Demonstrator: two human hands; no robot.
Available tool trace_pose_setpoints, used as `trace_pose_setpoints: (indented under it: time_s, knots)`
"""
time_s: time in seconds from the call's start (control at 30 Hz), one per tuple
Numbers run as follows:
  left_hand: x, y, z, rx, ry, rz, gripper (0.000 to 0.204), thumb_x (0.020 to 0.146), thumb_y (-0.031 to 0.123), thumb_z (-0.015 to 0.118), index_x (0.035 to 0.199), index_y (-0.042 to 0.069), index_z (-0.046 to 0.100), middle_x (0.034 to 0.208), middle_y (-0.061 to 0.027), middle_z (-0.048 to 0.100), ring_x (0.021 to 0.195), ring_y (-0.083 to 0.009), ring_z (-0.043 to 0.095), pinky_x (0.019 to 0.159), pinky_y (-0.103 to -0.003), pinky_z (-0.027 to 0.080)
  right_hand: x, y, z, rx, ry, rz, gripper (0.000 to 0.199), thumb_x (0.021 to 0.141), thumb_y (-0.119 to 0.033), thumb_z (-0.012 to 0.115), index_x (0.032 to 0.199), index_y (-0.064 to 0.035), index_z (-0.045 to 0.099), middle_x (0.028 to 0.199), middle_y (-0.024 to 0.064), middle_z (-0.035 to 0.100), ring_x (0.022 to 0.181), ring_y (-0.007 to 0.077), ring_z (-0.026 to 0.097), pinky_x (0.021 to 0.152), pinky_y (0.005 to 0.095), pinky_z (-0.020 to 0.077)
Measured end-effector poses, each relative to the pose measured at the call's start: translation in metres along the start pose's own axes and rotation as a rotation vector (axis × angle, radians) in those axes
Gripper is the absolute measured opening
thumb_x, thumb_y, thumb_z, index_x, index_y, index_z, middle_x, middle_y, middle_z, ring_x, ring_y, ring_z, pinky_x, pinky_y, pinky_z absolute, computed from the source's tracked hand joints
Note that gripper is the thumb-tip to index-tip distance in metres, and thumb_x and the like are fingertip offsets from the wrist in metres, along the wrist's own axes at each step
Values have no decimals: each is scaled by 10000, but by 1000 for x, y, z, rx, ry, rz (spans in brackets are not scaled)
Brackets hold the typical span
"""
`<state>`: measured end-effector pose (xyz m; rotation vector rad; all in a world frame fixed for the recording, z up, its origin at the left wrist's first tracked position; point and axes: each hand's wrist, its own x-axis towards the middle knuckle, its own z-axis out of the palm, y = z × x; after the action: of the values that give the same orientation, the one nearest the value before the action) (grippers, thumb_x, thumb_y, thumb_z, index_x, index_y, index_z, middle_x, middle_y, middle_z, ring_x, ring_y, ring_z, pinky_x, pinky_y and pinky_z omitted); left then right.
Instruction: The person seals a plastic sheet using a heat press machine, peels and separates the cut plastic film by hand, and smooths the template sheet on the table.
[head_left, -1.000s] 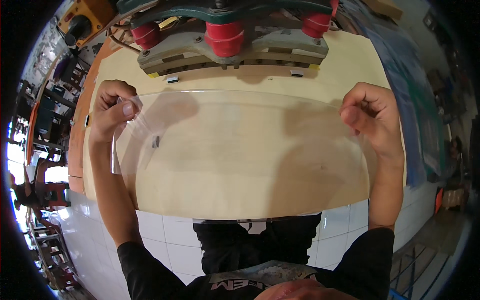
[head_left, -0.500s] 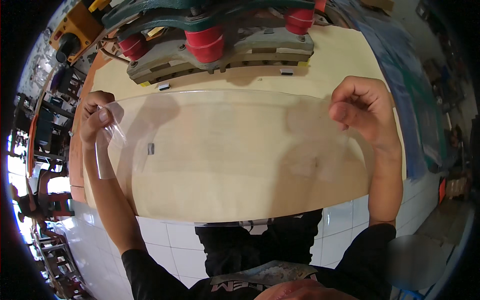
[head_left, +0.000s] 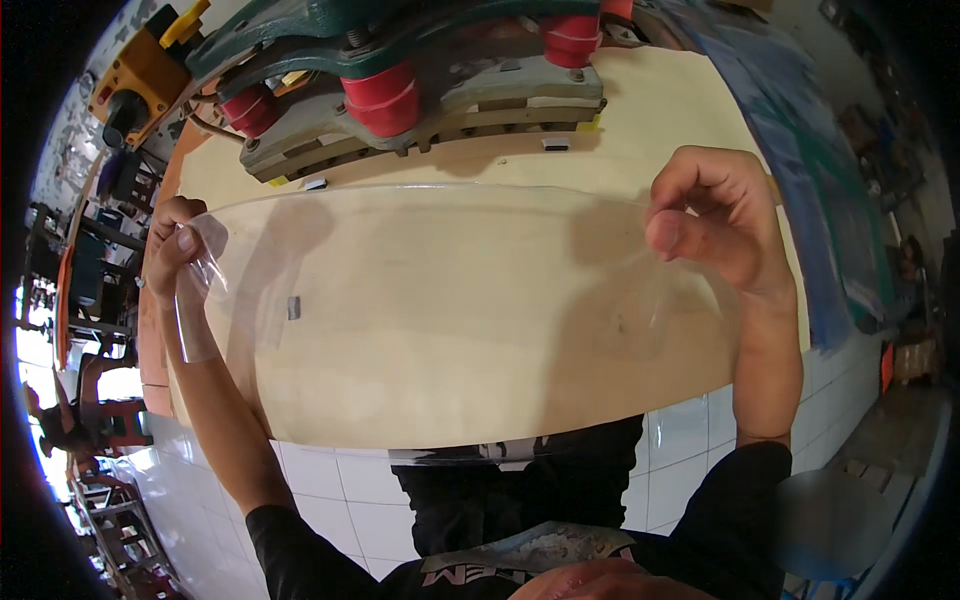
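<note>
A clear plastic sheet (head_left: 440, 215) stretches between my two hands above a cream-coloured tabletop (head_left: 660, 100). My left hand (head_left: 178, 245) pinches its left corner between thumb and fingers, and a loose flap hangs down by the wrist. At the other end my right hand (head_left: 715, 220) closes thumb against fingers on the sheet's right corner. Just beyond the sheet's far edge stands a press head (head_left: 430, 110) with a grey metal bar, red insulators and a green frame.
Two small dark-and-white blocks lie before the press, one a small block (head_left: 556, 145). A grey patch (head_left: 294, 307) marks the table at left. An orange control box (head_left: 140, 85) stands far left. Blue plastic sheeting (head_left: 790, 180) hangs along the right edge. A round stool (head_left: 835, 525) is lower right.
The view has shifted slightly, so the press appears further left and tilted. Both hands appear a little further left, still gripping the clear sheet.
</note>
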<state>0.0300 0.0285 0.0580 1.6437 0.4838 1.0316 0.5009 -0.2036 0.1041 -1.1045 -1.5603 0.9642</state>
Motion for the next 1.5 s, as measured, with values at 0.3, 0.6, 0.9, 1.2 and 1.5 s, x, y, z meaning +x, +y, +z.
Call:
trace_pose_setpoints:
  time_s: [0.3, 0.6, 0.9, 1.2, 1.5]
  knots:
    - [4, -1, 4, -3, 28, 23, 214, 777, 196, 667, 789, 26, 538, 661, -30, 469, 559, -94, 419, 510, -237, 326, -3, -1, -2, 106, -42, 3, 112, 839, -90, 694, 840, -1, 626, 732, 22, 628, 645, 71, 591, 578, 210, 464]
    - [4, 0, 5, -3, 50, -11, 223, 777, 207, 671, 758, 37, 528, 651, -31, 466, 560, -99, 425, 511, -241, 326, -2, 0, -2, 171, -48, 15, 133, 829, -92, 695, 886, 0, 618, 730, 15, 621, 638, 56, 576, 563, 196, 449]
    - [5, 2, 7, 7, 40, -10, 232, 785, 220, 670, 762, 39, 527, 649, -25, 468, 554, -95, 426, 505, -237, 314, -2, -3, -5, 71, -20, 49, 180, 826, -109, 683, 956, 13, 662, 740, 5, 633, 619, 32, 571, 480, 171, 400]
    - [6, 4, 9, -18, -48, -40, 252, 826, 231, 683, 795, 63, 497, 692, -19, 463, 609, -116, 466, 566, -259, 378, 1, 2, -2, -21, 63, 46, 199, 830, -135, 658, 963, 13, 666, 732, -13, 609, 577, 17, 499, 505, 161, 368]
    - [2, 15, 31, -24, 5, 12, 222, 756, 216, 670, 741, 32, 546, 656, -33, 488, 589, -115, 464, 540, -262, 374, 5, 5, -3, -115, 32, 148, 113, 854, -90, 700, 915, 3, 681, 697, -54, 569, 595, -7, 423, 527, 168, 298]
